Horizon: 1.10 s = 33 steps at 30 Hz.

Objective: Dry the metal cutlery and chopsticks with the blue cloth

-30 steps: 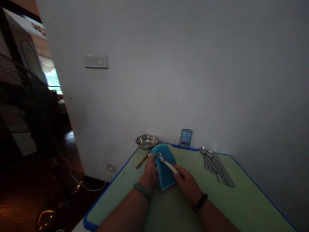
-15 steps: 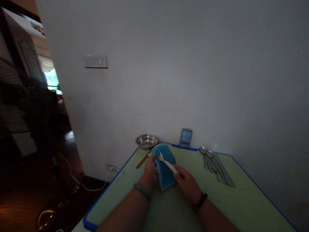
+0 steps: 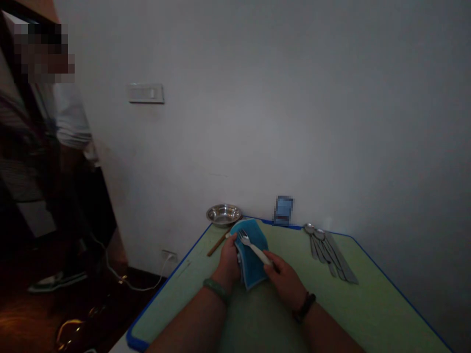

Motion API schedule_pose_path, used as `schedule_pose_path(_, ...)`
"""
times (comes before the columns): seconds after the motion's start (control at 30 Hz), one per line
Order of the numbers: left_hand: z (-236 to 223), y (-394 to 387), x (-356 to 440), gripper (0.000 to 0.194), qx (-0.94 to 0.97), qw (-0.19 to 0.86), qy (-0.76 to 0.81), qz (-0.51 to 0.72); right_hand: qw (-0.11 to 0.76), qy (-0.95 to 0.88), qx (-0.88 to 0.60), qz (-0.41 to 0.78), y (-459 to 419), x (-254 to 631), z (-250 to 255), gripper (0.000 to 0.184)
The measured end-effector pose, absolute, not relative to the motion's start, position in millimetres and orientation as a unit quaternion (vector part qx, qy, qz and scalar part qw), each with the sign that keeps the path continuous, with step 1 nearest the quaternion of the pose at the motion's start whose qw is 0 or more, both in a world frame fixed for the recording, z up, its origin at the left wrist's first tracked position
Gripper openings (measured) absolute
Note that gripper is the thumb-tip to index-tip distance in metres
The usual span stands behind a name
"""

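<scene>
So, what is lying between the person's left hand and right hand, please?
In the head view, a blue cloth lies between the left hand and the right hand, with a white-handled fork across it.

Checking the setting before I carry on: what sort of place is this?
Probably a home dining or kitchen area: a row of spoons and other cutlery on a green-topped table, a steel bowl, and a wooden floor beside it.
</scene>
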<state>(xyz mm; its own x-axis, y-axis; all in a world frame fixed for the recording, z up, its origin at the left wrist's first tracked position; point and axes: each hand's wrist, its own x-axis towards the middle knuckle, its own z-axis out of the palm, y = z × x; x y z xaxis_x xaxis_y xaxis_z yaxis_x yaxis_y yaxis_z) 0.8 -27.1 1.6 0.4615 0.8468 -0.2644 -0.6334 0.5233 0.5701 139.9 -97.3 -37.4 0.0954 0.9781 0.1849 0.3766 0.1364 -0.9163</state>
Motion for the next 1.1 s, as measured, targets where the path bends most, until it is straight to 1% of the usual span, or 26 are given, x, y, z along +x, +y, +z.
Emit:
schedule_pose_path(0.2, 1.6, -27.4, 0.5, 0.035, 0.199, 0.832, 0.277, 0.437, 0.471, -0.583, -0.571, 0.335, -97.2, 139.4, -38.2, 0.049)
schedule_pose_path(0.9, 2.9, -28.4, 2.0, 0.029, 0.182, 0.826, 0.269, 0.462, 0.471, -0.590, -0.564, 0.334, -97.8, 138.5, -37.0, 0.046)
schedule_pose_path(1.1, -3.0, -24.8, 2.2, 0.031, 0.201, 0.824, 0.266, 0.459, 0.478, -0.589, -0.563, 0.329, -96.4, 139.8, -39.2, 0.046)
